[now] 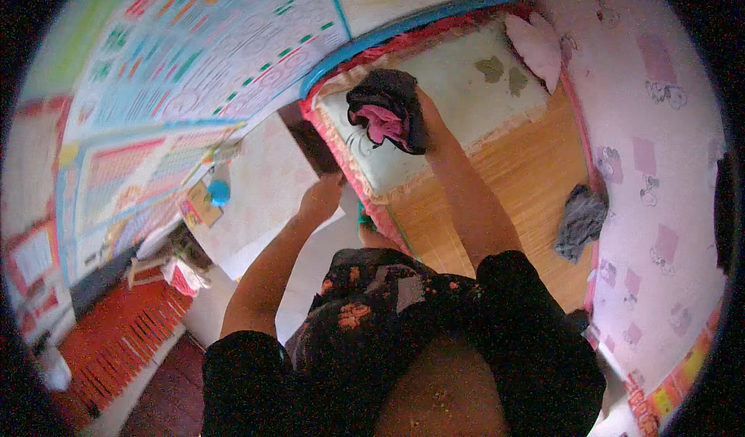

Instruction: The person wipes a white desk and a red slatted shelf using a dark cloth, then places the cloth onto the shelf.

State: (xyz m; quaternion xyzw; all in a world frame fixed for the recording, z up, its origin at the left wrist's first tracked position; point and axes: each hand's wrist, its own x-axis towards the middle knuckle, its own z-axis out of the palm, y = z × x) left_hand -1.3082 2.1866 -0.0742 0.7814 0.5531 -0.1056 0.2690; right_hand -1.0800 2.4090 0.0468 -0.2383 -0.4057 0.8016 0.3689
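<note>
My right hand (pixel 428 106) holds up a bunched dark cloth (pixel 410 90) with a pink inner side (pixel 381 124). It hangs over a pale pillow (pixel 401 178) with ruffled peach trim, and the cloth hides most of my fingers. My left hand (pixel 323 197) is lower and to the left, its fingers curled by a dark brown recess (pixel 311 140) next to a white cabinet top (pixel 262 163). Blur keeps me from telling whether those fingers grip anything.
The pillow lies on a woven mat (pixel 495 186) on a bed with a blue headboard edge (pixel 407 25). A crumpled grey cloth (pixel 582 221) rests at the bed's right side by a patterned pink wall (pixel 646 163). Posters (pixel 204 47) cover the left wall above a blue round object (pixel 219 193).
</note>
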